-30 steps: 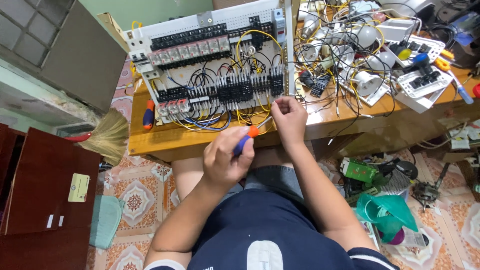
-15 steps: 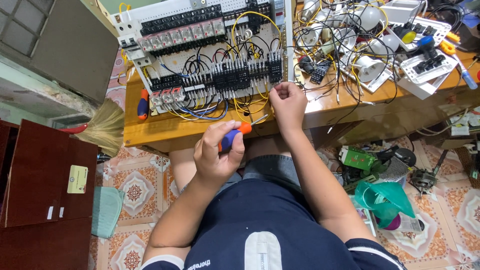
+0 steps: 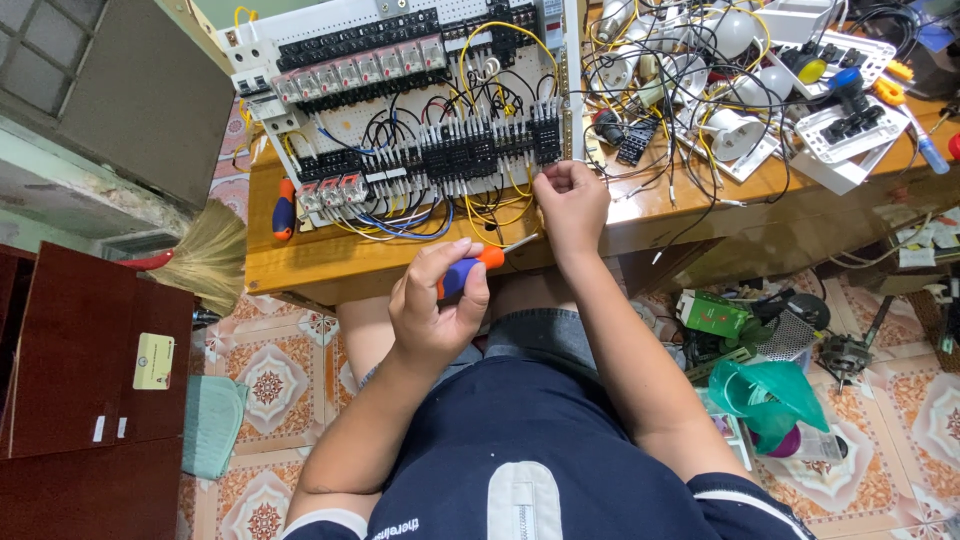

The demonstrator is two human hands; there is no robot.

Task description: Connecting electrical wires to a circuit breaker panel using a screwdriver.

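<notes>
A white perforated wiring panel (image 3: 330,20) with rows of black terminal blocks, relays and yellow, blue and black wires lies on a wooden table (image 3: 330,262). My left hand (image 3: 437,300) grips a screwdriver (image 3: 470,268) with a blue and orange handle, held above the table's near edge with its shaft pointing right. My right hand (image 3: 570,200) pinches at the lower right corner of the panel, by the black terminal blocks and a yellow wire (image 3: 500,215). What the fingers pinch is hidden.
A second blue and orange screwdriver (image 3: 284,208) lies left of the panel. Tangled cables, white sockets and bulbs (image 3: 740,60) fill the table's right side. A broom (image 3: 205,255), a dark red cabinet (image 3: 80,380) and clutter with a green bag (image 3: 770,395) sit on the tiled floor.
My left hand with the screwdriver has drawn back slightly from the panel toward my body. My right hand stays at the panel's lower right corner. The view has shifted a little.
</notes>
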